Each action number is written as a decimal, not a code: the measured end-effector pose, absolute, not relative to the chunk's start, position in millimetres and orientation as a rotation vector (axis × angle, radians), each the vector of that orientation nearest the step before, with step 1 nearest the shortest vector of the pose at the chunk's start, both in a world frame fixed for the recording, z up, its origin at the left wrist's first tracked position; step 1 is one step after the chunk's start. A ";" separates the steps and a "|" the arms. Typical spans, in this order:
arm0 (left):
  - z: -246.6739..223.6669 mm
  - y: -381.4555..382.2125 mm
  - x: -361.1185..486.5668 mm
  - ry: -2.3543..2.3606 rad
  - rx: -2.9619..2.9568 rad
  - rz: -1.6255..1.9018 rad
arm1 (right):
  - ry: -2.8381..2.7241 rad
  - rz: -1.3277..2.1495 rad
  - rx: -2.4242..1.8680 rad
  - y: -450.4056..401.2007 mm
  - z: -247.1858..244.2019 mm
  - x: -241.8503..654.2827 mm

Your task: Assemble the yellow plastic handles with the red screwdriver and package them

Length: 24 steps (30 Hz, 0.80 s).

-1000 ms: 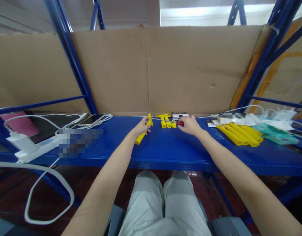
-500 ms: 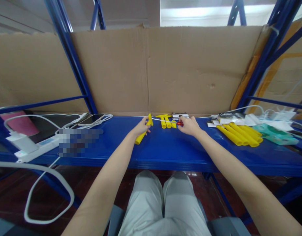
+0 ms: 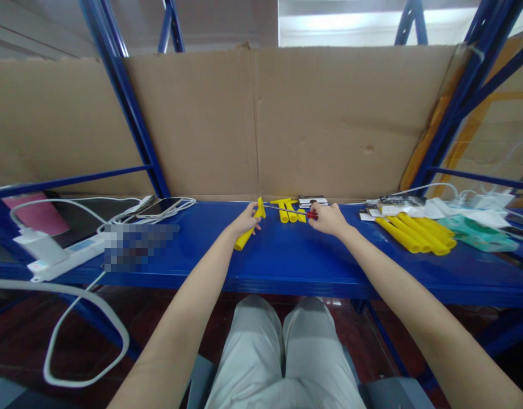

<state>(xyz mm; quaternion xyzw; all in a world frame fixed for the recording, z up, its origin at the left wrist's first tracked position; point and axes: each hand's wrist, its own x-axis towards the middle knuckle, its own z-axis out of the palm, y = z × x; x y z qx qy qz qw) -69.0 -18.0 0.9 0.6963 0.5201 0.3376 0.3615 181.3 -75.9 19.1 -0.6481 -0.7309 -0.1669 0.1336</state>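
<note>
My left hand (image 3: 246, 220) is closed around a yellow T-shaped piece (image 3: 245, 239), its tube end slanting down toward me and its crosspiece at the top. My right hand (image 3: 328, 217) grips the red handle of a screwdriver (image 3: 296, 212). The long metal shaft points left, and its tip meets the crosspiece of the held yellow piece; the exact contact is too small to make out. Just behind the shaft lie several similar yellow T-shaped pieces (image 3: 291, 215), side by side on the blue table (image 3: 282, 261).
At the right lie several yellow tubes (image 3: 414, 234) beside a green plastic package (image 3: 478, 233) and small boxes (image 3: 401, 203). A white power strip (image 3: 69, 258) with cables occupies the left. Cardboard (image 3: 312, 119) walls off the back between blue posts (image 3: 133, 108).
Both hands keep nearly the same place and grip. The screwdriver shaft looks darker than before, its glint gone; otherwise the view has shifted only very slightly.
</note>
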 end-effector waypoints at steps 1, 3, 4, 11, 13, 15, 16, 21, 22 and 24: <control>0.1 -16.9 -69.4 1.341 1.800 0.867 | -2.120 -0.477 -1.875 -76.3 19.6 181.9; -1.2 -14.8 -70.2 1.345 1.813 0.865 | -2.128 -0.471 -1.871 -76.1 20.3 183.2; -1.7 -14.1 -70.5 1.345 1.818 0.865 | -2.134 -0.475 -1.871 -75.5 20.3 183.7; -0.6 -14.9 -70.3 1.339 1.802 0.864 | -2.120 -0.489 -1.924 -70.0 16.1 182.5; 0.0 -16.0 -70.1 1.334 1.798 0.870 | -2.119 -0.476 -1.911 -70.0 14.9 182.6; 0.5 -16.8 -69.9 1.331 1.800 0.872 | -2.116 -0.461 -1.886 -70.6 14.5 183.6; 0.7 -17.2 -69.8 1.332 1.804 0.870 | -2.116 -0.455 -1.876 -71.1 14.7 184.4; 1.2 -17.8 -69.6 1.339 1.808 0.854 | -2.140 -0.487 -1.869 -71.6 15.9 186.2; 1.0 -17.8 -69.6 1.338 1.807 0.856 | -2.142 -0.490 -1.880 -71.4 15.8 185.7; 0.5 -17.5 -69.4 1.339 1.800 0.867 | -2.138 -0.472 -1.921 -71.2 15.2 184.2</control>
